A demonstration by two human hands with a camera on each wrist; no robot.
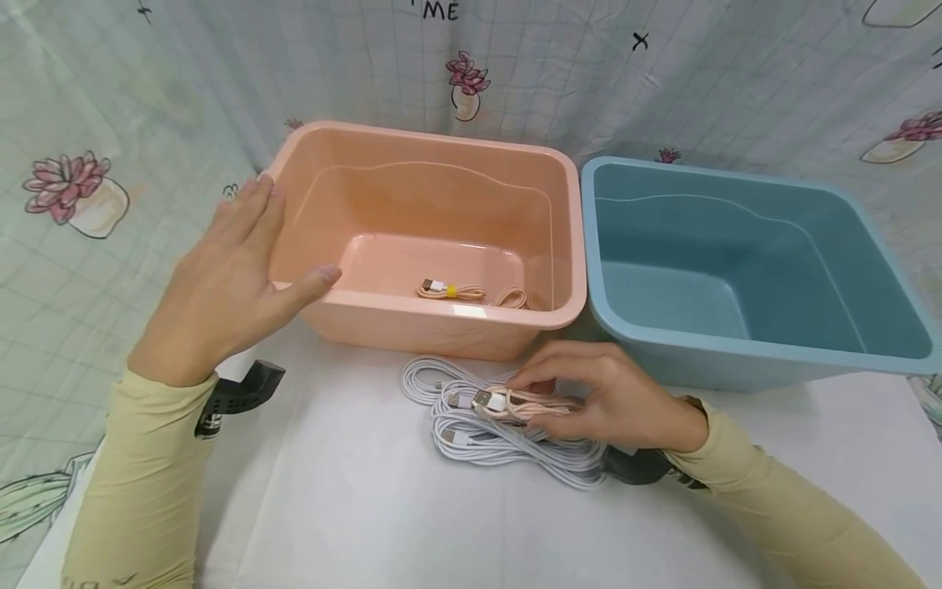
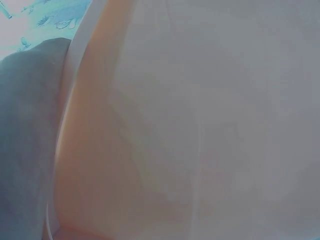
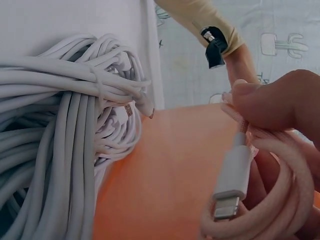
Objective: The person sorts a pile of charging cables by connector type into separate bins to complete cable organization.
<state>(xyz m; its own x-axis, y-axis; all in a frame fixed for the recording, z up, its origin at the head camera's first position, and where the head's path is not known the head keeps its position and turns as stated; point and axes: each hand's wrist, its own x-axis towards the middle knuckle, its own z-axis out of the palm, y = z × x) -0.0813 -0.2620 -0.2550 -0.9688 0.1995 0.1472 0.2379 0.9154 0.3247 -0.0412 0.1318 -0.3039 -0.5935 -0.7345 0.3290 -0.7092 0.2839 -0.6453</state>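
My right hand (image 1: 607,393) pinches a coiled peach charging cable (image 1: 526,406) between thumb and fingers, just above a pile of coiled white cables (image 1: 478,451). In the right wrist view, the white plug (image 3: 232,172) with its metal tip sticks out of the peach coil, beside the white cables (image 3: 75,110). My left hand (image 1: 228,278) rests on the left rim of the peach bin (image 1: 434,315), its fingers straight and its thumb over the front edge. On that bin's floor lie a peach cable with a yellow tie (image 1: 464,292) and another peach coil (image 1: 511,298), partly hidden by the front wall.
A blue bin (image 1: 751,348) stands right beside the peach one, its visible floor bare. Both stand on a white-covered table (image 1: 368,507). Behind them hangs a patterned curtain (image 1: 530,98). The peach bin's wall (image 2: 165,150) fills most of the left wrist view.
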